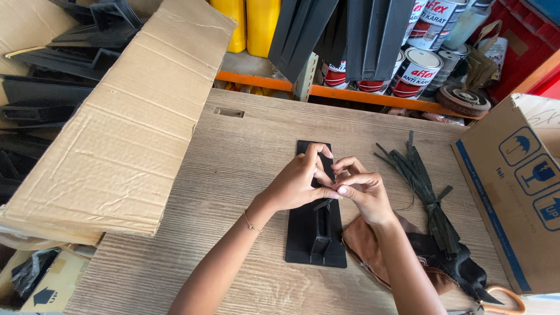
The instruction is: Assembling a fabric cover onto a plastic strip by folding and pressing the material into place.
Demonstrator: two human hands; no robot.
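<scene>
A: What are the hands doing?

B: Left hand [294, 182] and right hand [363, 189] are both pinching a thin black strip [324, 203] over the flat black plastic panel [315, 233] lying mid-table [233, 169]. The panel is looking rigid, light, a bit slick; the raised rib is probably the best place to grab it.

A: Clutter?

B: A bundle of black strips [426, 192] and a brown cloth [364, 248] are crowding the right, with a printed carton [519, 192] beside them. A flattened cardboard box [128, 128] is hemming in the left; paint tins [417, 70] are sitting behind.
</scene>
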